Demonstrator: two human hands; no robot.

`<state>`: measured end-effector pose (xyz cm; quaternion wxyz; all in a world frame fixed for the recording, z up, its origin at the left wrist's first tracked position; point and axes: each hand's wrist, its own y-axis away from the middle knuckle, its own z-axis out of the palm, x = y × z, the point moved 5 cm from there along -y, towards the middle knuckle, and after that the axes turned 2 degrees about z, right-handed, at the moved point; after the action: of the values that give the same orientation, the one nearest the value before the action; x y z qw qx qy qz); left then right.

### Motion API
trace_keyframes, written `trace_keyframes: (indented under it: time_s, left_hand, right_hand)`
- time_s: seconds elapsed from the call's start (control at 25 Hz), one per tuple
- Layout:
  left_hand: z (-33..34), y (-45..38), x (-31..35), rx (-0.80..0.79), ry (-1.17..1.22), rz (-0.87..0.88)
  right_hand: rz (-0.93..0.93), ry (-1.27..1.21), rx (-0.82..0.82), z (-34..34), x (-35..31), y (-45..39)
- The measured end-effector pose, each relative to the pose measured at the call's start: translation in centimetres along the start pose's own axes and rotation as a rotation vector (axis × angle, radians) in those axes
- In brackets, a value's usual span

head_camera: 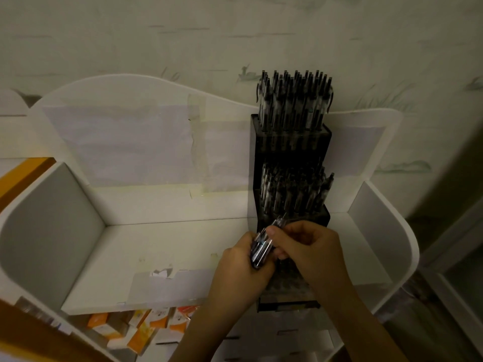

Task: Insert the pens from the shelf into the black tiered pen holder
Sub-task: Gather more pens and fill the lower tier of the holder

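Head view: both hands (274, 253) grip pens (260, 250) at holder's (290, 142) front edge

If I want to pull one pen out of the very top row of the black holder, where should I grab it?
Pinch a pen in the top row near its upper end, just under the clicker, coming straight down from above. The pens stand upright and tightly packed in the black tiered pen holder, so only their tops stick out free; their lower parts are hidden inside. An outer pen is probably easiest.
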<state>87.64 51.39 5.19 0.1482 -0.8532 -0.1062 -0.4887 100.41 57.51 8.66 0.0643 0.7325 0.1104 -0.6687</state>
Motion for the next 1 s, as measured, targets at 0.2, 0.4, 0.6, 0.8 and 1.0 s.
trace_keyframes:
  time_s: [0.2, 0.4, 0.6, 0.8, 1.0]
  left_hand:
    - [0.0, 0.1, 0.4, 0.032, 0.021, 0.036]
    - [-1.1, -0.3, 0.5, 0.071, 0.034, 0.007]
    - [-1.7, -0.5, 0.1, 0.084, -0.034, -0.011]
    - [-1.7, -0.8, 0.0, 0.067, -0.049, -0.022]
    - [-1.8, -0.7, 0.0, 0.06, -0.044, -0.019]
  right_hand:
    - [0.11, -0.118, -0.01, -0.7, 0.1, -0.1]
    - [0.066, -0.265, 0.029, -2.7, -1.1, 0.4]
    - [-0.158, -0.105, 0.16, -5.2, -2.8, 0.1]
    - [-0.352, 0.257, 0.136, -4.6, -1.4, 0.3]
    - [-0.414, 0.463, 0.117, -3.5, 2.4, -0.3]
